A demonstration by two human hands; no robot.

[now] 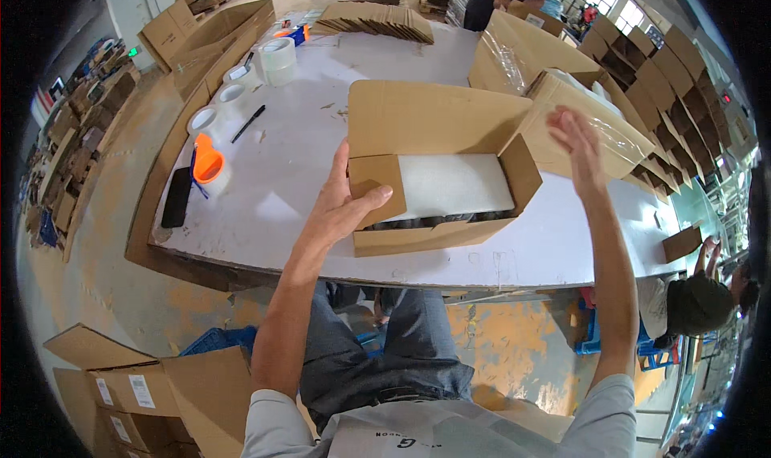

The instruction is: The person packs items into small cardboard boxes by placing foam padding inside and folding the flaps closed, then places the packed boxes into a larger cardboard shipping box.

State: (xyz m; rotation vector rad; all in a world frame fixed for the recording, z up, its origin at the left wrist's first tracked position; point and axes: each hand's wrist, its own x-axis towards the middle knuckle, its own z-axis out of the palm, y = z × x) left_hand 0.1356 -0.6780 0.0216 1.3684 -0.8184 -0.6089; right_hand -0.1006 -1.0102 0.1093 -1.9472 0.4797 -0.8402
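Observation:
An open cardboard box [434, 241] stands in front of me on the white tabletop, its large lid [434, 117] raised at the far side. Inside lies a white foam sheet [456, 182], with dark items just showing along its near edge; what they are is hidden. My left hand [345, 205] grips the box's left end, thumb pressing on the folded-in left flap [377, 177] and fingers around the outside. The right flap [522, 173] sticks up and outward. Beyond it my right hand [577, 145] is raised with nothing in it, fingers loosely extended, before a larger carton.
Large open cartons [510, 56] stand at the right. Along the left lie tape rolls [279, 61], an orange tape dispenser [207, 162], a black marker [248, 124] and a black phone [176, 198]. Flattened cardboard [373, 20] is stacked at the back. Another person [697, 304] is at right.

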